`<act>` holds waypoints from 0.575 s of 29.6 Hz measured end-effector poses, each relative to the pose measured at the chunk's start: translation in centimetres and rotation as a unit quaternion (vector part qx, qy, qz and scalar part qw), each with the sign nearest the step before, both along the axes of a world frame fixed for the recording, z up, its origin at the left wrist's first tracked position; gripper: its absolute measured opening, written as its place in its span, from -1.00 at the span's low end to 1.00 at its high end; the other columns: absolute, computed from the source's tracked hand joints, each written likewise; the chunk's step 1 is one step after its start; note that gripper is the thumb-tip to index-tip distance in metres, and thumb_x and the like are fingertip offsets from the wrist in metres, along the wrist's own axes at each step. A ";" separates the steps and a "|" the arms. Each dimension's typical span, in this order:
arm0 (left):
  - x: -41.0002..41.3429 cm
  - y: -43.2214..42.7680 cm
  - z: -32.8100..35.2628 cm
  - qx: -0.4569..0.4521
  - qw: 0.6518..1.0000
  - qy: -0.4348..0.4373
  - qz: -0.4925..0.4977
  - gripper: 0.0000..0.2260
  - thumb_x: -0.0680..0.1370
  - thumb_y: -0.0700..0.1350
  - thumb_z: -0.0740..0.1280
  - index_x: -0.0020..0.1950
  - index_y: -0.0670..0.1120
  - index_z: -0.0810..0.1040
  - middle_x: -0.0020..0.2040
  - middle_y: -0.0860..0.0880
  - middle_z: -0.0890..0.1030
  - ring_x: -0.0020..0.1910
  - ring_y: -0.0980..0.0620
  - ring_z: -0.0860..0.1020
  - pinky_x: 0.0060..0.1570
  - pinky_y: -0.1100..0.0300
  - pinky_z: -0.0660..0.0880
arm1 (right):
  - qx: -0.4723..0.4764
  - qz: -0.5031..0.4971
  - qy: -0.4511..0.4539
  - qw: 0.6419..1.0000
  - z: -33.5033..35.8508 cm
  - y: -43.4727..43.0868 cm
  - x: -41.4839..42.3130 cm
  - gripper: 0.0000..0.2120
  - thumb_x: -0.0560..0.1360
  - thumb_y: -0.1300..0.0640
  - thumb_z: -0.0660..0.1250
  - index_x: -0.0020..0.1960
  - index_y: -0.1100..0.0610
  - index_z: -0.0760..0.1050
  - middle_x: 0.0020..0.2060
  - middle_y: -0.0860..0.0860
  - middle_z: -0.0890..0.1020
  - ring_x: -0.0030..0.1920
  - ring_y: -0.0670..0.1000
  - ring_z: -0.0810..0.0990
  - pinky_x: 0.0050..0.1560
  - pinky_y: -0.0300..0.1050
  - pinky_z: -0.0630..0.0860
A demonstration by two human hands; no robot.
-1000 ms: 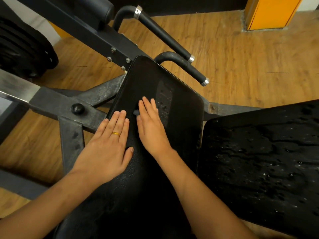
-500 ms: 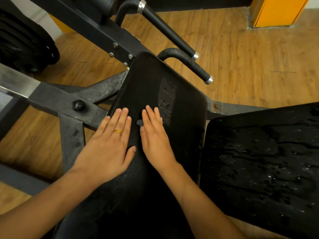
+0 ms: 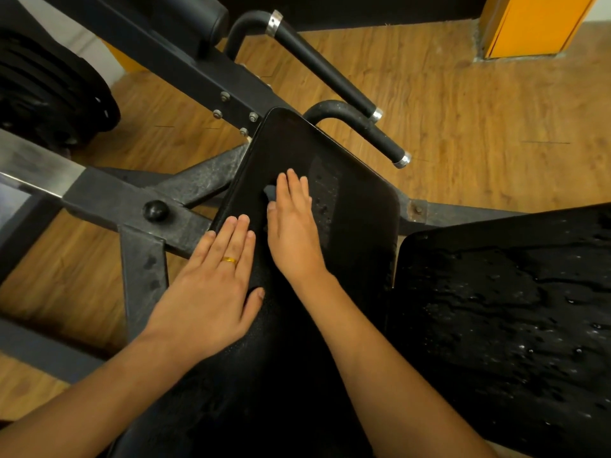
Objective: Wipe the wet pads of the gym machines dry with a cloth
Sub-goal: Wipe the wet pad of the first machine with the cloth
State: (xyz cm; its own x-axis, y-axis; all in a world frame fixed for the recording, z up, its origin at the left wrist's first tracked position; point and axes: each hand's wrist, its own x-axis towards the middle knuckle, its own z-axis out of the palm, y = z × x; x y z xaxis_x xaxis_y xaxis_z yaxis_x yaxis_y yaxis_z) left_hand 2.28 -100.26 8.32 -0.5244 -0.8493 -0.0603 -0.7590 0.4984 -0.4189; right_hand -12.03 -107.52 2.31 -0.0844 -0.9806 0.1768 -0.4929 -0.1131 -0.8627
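- The wooden floor [image 3: 479, 127] fills the upper right and left edge of the frame, with an orange pillar [image 3: 529, 24] at the top right corner.
- A long black pad [image 3: 357, 226] runs from the bottom centre up to the middle of the frame. A strip of water drops shows on it just right of the upper hand.
- A second black pad [image 3: 496, 309] lies at the right, just beside the long one, covered with beads and streaks of water.
- The dark steel frame [image 3: 109, 200] crosses the left half, with black weight plates [image 3: 49, 94] at the upper left.
- Two black grip bars [image 3: 363, 127] stick out above the long pad.
- The left hand [image 3: 211, 285] rests flat on the long pad's left edge, fingers straight and together.
- The right hand [image 3: 294, 233] lies flat on the long pad's middle, fingers straight, pressing on the cloth [image 3: 269, 191].
- Only a small grey corner of the cloth shows, by the forefinger.
- A gold ring [image 3: 229, 259] sits on a left finger.
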 end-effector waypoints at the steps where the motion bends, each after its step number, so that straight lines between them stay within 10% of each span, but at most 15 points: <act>1: 0.0 0.0 0.0 -0.001 1.000 0.001 -0.001 -0.31 0.62 0.16 0.03 0.58 -0.32 0.14 0.61 -0.32 0.07 0.63 -0.20 0.03 0.57 -0.14 0.10 | -0.003 0.003 0.000 1.000 -0.2 0.1 0.0 -0.50 0.74 0.11 0.03 0.64 0.19 0.04 0.65 0.08 0.01 0.63 0.05 -0.17 0.60 -0.02 -0.16; 11: -0.1 0.1 0.1 0.001 1.000 0.005 -0.002 -0.32 0.62 0.15 0.06 0.57 -0.33 0.18 0.60 -0.33 0.10 0.62 -0.21 0.07 0.56 -0.14 0.09 | 0.043 -0.043 -0.007 0.998 0.6 -11.5 -3.2 -0.59 0.72 0.17 0.06 0.54 0.26 0.25 0.56 0.14 0.26 0.63 0.21 -0.06 0.59 0.25 0.04; 17: 0.0 0.0 0.1 0.003 1.000 0.002 -0.004 -0.32 0.62 0.14 0.05 0.57 -0.33 0.17 0.60 -0.33 0.10 0.62 -0.22 0.06 0.56 -0.14 0.09 | 0.007 0.010 0.009 1.000 -0.2 -1.3 -1.8 -0.49 0.72 0.12 0.08 0.63 0.18 0.08 0.63 0.08 0.12 0.63 0.08 -0.08 0.61 0.02 -0.11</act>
State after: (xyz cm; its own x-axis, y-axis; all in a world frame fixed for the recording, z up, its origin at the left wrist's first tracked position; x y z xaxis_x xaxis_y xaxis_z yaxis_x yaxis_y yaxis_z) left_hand 2.25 -100.26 8.40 -0.5310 -0.8451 -0.0625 -0.7570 0.5062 -0.4133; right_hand -13.86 -108.84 2.16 -0.0616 -0.9846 0.1638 -0.5053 -0.1108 -0.8558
